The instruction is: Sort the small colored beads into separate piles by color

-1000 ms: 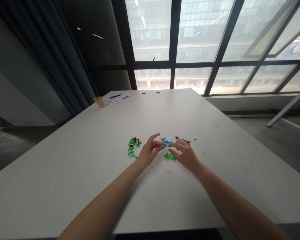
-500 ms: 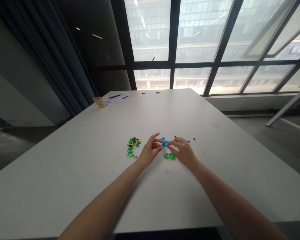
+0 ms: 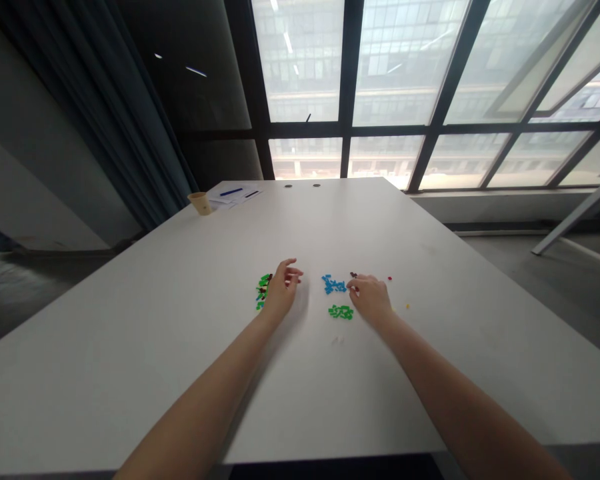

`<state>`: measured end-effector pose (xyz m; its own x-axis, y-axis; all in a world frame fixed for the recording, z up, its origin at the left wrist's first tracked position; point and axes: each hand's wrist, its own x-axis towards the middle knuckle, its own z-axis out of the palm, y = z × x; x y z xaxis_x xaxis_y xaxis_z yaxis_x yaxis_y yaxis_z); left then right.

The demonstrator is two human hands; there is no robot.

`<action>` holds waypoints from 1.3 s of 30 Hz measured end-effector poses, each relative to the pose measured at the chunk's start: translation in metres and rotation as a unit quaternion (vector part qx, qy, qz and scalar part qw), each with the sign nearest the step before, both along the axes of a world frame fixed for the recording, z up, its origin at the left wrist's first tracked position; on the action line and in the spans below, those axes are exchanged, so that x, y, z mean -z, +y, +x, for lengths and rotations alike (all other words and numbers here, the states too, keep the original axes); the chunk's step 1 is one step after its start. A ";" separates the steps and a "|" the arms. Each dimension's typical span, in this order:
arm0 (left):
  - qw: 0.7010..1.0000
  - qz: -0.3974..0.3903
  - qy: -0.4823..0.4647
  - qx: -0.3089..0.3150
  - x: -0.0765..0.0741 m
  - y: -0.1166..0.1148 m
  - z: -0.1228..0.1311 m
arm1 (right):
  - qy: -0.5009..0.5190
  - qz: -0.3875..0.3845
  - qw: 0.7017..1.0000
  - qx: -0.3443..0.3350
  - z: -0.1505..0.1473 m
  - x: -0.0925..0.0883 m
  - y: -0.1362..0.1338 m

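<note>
A pile of small blue toy bricks lies on the white table between my hands. Curled at the right edge of that pile, my right hand has thumb and fingertips pinched together; whatever sits between them is too small to make out. My left hand hovers beside a mixed pile of green, brown and yellow bricks, partly covering it. Its fingers are apart, with nothing visible in them. Below the blue ones is a cluster of green bricks. Dark brown bricks show just behind my right hand.
A red piece and a yellow piece lie right of my right hand. Pale pieces lie nearer me. Far left on the table stand a paper cup and papers with a blue pen.
My left hand has moved left, away from the blue bricks to the mixed pile. My right hand has shifted slightly right, leaving the blue pile more exposed.
</note>
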<state>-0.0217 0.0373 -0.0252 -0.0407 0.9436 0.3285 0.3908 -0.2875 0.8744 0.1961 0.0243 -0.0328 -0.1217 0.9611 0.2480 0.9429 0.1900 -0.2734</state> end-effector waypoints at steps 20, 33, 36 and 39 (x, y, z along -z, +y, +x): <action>0.886 -0.055 0.451 -0.095 0.011 0.020 -0.050 | 0.065 0.013 0.998 -0.025 0.010 -0.002 -0.008; 0.940 -0.009 0.333 -0.072 0.009 0.019 -0.041 | 0.098 0.043 0.993 -0.057 0.012 -0.001 -0.007; 0.984 -0.080 0.161 -0.003 0.006 0.019 -0.036 | 0.101 0.046 0.992 -0.060 0.012 -0.001 -0.007; 0.972 -0.211 -0.072 0.073 0.002 0.013 -0.027 | 0.109 0.048 0.991 -0.064 0.014 -0.001 -0.007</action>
